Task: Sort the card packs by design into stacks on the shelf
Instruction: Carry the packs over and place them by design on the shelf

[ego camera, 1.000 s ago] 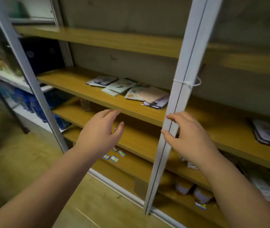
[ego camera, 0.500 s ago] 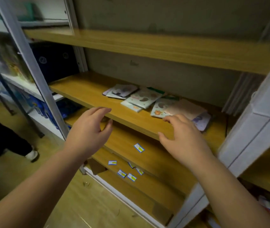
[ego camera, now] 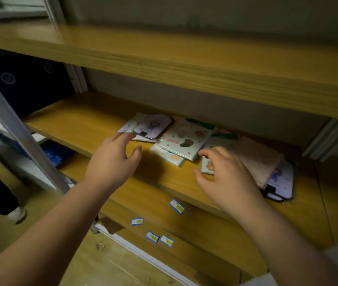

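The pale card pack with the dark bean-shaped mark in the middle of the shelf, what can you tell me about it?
The pale square card pack with the dark bean-shaped mark looks glossy, as if wrapped in plastic, and is scattered with soft pink and brown spots. It lies flat but skewed on the wooden shelf, overlapping a pale pack with an orange tag beneath it. Neither hand touches it: it lies between the left hand and right hand.

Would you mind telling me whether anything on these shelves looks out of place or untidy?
Yes: the card packs lie scattered and overlapping at odd angles on the shelf, not stacked. A few small labels sit loose and askew on the lower shelves.
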`<action>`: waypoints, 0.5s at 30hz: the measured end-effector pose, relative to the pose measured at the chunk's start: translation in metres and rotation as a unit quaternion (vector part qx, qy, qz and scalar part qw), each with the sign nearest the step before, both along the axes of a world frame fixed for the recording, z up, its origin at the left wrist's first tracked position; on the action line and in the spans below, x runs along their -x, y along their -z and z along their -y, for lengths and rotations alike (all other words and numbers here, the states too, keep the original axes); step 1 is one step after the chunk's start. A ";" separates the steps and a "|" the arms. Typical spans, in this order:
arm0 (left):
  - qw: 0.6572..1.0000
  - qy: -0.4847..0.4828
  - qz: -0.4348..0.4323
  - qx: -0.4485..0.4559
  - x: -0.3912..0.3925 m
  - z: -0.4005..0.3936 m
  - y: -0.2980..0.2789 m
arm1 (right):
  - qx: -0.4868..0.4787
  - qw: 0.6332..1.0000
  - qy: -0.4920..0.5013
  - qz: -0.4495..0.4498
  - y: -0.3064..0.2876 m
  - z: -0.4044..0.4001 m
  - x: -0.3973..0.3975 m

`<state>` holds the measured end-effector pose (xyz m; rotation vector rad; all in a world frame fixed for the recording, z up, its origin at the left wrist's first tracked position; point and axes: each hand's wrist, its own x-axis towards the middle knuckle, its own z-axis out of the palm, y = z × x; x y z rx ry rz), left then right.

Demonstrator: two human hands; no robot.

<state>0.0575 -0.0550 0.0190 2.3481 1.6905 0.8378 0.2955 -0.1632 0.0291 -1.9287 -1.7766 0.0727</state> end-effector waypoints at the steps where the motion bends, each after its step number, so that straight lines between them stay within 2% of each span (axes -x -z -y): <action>1: 1.000 0.004 0.000 0.005 -0.004 -0.015 0.002 | 0.003 1.000 0.011 0.005 0.001 -0.006 0.004; 5: 1.000 0.001 -0.015 0.014 -0.030 -0.077 0.007 | 0.009 0.999 0.042 0.010 0.004 -0.025 0.017; 10: 0.975 0.016 -0.216 0.055 -0.053 -0.131 0.017 | 0.013 0.997 0.079 0.014 0.005 -0.047 0.038; 15: 0.973 0.044 -0.219 0.057 -0.047 -0.150 0.013 | 0.012 0.994 0.106 0.013 0.008 -0.054 0.047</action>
